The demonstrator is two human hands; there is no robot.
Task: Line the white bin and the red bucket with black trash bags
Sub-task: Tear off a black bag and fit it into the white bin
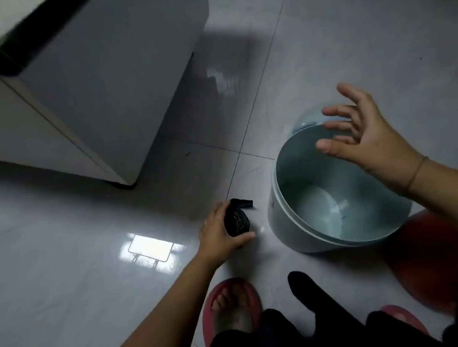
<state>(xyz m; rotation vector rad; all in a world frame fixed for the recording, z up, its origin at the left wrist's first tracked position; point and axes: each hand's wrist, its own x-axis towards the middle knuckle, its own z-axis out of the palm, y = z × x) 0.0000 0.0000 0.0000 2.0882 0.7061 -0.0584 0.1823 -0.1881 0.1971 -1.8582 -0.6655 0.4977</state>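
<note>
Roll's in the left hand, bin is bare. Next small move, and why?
Probably bring the right hand to the loose end of the roll and pull one off: the left hand grips the roll, the right is open above the unlined bin.

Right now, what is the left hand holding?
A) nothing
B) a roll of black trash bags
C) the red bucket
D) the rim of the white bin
B: the left hand grips the roll of black trash bags low by the floor, apart from the white bin, while the right hand hovers open over the bin.
</note>
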